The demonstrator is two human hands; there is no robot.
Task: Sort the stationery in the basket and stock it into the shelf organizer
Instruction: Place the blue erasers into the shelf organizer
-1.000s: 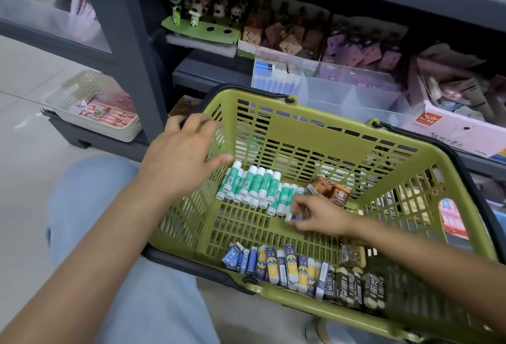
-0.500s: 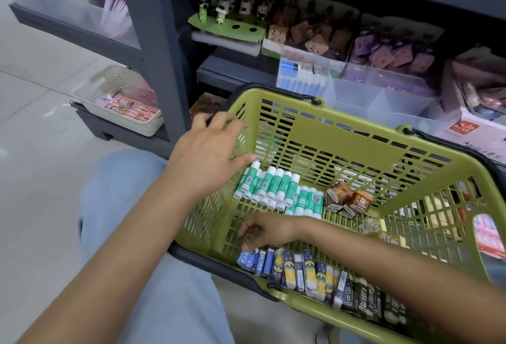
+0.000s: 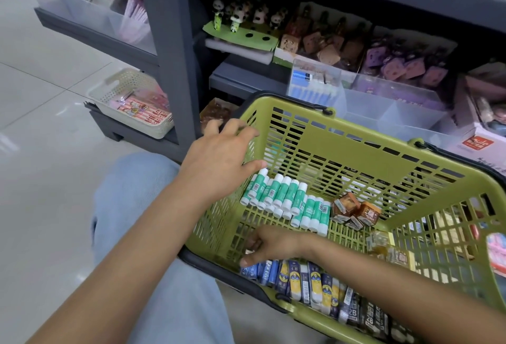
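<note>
Left hand spread open on green basket rim, right hand fingering blue packs, glue sticks beside

Pale glossy tiled floor under dark grey metal shelf unit. White perforated plastic tray on lowest ledge, left of upright. Clear plastic compartment organizer on grey shelf board, beside green cardboard panda display and white printed carton.
</note>
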